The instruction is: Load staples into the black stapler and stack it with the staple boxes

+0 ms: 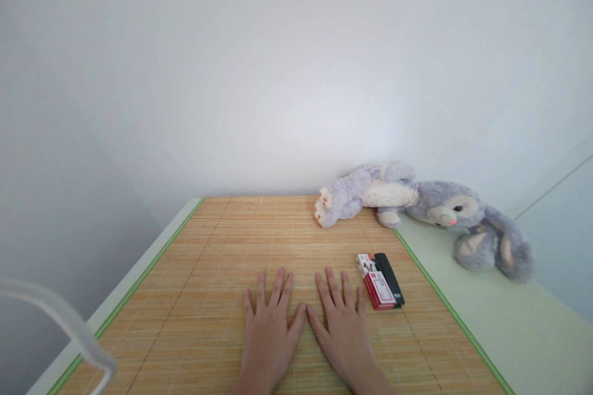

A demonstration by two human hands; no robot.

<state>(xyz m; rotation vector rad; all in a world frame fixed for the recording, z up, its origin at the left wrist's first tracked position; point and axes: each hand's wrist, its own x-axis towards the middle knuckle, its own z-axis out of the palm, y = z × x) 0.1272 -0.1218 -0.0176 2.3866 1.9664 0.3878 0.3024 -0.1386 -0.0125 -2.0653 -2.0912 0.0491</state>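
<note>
My left hand (270, 331) lies flat on the bamboo mat (199, 327), fingers spread and holding nothing. Beside it, my right hand (343, 334) rests palm down in the same way, its thumb tip close to or touching the left thumb. Just right of my right hand is a small red and white box (380, 289). A white box with a picture on it (366, 263) sits at its far end. Along their right side lies a black stapler (390, 279); the boxes partly cover its left edge.
A grey plush rabbit (393, 192) lies on its side along the wall, its head and ears over the pale table top (491, 315) at right. The mat has a green border. A blurred white cord or strap (60, 315) hangs at the lower left, near the camera.
</note>
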